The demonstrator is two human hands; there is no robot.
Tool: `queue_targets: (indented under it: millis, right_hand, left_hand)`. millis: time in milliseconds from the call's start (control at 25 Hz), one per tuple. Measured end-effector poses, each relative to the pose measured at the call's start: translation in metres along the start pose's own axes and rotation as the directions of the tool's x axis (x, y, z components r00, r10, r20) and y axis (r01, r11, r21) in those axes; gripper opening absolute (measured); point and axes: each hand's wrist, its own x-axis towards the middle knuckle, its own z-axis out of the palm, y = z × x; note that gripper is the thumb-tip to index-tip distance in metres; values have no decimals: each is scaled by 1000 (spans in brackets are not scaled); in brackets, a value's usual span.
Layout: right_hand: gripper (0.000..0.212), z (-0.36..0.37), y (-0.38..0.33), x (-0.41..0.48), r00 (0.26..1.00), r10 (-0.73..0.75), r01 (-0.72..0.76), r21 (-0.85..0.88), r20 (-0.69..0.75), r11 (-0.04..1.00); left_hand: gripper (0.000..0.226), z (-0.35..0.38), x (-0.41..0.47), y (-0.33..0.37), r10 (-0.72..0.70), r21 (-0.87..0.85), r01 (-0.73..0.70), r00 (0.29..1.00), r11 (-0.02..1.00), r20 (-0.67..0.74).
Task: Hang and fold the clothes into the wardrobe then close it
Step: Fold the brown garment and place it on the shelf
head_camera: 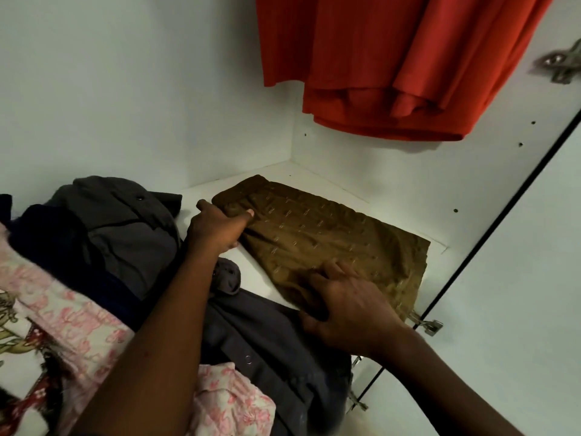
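**Head view: both hands on a folded olive-brown garment inside the wardrobe**

Head camera looks down into the open wardrobe (125,89), whose white shelf (254,272) carries the clothes. An olive-brown garment (330,240) with small pale stitched marks lies folded flat on the shelf, towards the right-hand back corner, its near right corner close to a metal hinge (428,326).

The left hand (217,229) grips the far left edge of this garment: its thumb lies on top of the cloth and the other fingers curl at the edge below it. The right hand (349,309) rests on the near edge with fingers spread and fairly straight, pressing the fabric down; its thumb sits at the fold, beside a dark grey shirt (270,344) with a snap button that lies along the front of the shelf under the left forearm.

A heap of grey and navy clothes (122,225) sits to the left, just beside the left hand. Pink patterned fabric (66,313) lies nearer the camera at lower left. A red garment (393,58) hangs above the shelf at upper right. The white wardrobe door (534,278) stands open on the right.
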Motion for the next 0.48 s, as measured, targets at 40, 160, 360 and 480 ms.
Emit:
queue_targets:
  millis: [40,160,360,480]
  right_hand:
    - [52,0,-4,3,1000,15,-15,-27,-27,1000]
    - [34,-3,-15,10,997,4,-14,-127,-80,992]
    - [22,-8,-9,7,971,103,-88,80,-216,993]
    - [17,-9,7,10,951,152,-64,309,-270,949]
  left_hand:
    - [93,1,-2,0,8,48,-8,1000,999,9]
    - [81,2,-10,2,38,80,-38,999,996,4]
    - [86,5,-1,-2,-64,-344,30,994,939,-88]
    - [87,6,7,7,-117,-426,71,990,902,-81]
